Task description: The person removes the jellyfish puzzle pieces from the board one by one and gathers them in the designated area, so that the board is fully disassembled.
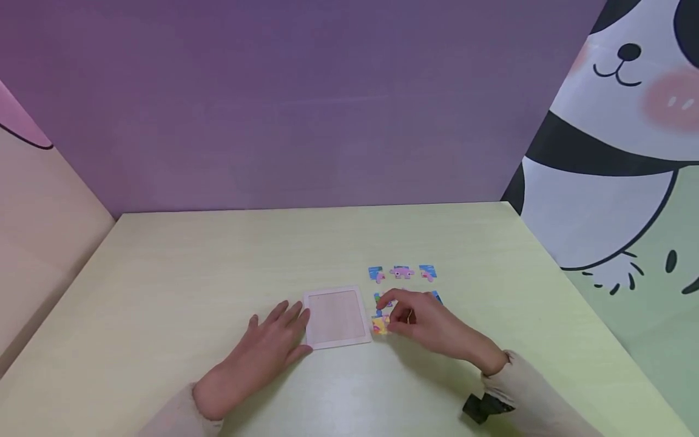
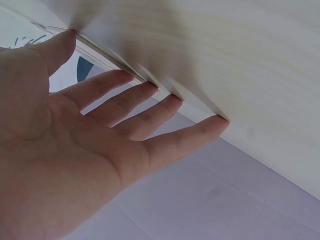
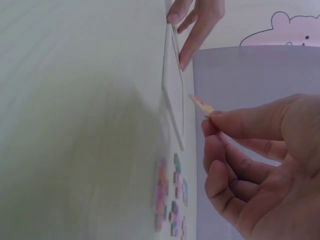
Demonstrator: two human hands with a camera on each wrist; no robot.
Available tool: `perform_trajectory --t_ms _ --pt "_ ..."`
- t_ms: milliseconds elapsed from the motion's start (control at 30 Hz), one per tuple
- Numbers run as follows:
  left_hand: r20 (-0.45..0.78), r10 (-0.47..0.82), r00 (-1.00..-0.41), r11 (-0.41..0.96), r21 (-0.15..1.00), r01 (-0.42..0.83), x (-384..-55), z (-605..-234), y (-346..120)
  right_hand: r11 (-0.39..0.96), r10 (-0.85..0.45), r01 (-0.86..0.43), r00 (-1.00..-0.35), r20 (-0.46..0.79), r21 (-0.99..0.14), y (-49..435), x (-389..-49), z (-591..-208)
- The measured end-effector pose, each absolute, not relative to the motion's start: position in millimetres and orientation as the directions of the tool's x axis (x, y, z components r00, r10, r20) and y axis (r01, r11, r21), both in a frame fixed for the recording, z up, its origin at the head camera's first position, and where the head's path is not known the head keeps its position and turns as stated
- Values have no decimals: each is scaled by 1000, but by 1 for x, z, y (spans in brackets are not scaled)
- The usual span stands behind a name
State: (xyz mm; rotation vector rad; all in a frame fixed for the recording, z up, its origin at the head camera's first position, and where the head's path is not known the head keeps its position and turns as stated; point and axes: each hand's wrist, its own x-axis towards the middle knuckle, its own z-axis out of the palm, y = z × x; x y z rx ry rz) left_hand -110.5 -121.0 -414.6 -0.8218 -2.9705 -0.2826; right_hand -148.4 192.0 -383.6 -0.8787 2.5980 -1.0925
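My right hand (image 1: 423, 318) pinches a small yellow and pink puzzle piece (image 1: 379, 325) between thumb and finger. In the right wrist view this puzzle piece (image 3: 201, 105) is held up off the table, near the tray's edge. A square, pale puzzle tray (image 1: 337, 317) with a raised rim lies flat, its inside bare. My left hand (image 1: 270, 343) rests with spread fingers at the tray's left edge, thumb by the near corner. In the left wrist view its fingertips (image 2: 172, 99) touch the tray's side and the table. Right of the tray, several pieces lie partly hidden under my right hand.
Beyond my right hand, a row of puzzle pieces shows a blue and pink corner piece (image 1: 376, 274), a pink middle piece (image 1: 401, 272) and another blue and pink piece (image 1: 428, 272). The pale table (image 1: 218, 261) meets a purple wall (image 1: 306, 121) at the back.
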Motion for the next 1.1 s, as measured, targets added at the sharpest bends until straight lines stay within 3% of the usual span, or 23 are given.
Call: perform_trajectory --t_ms 533,1100 --pt "79 504 -860 841 178 510 -110 -412 -121 599 -601 -383 -796 -78 -704 188 -145 -393" --pt "83 506 -859 844 160 512 -111 -414 -121 659 -529 -374 -847 -50 -653 195 -151 -393"
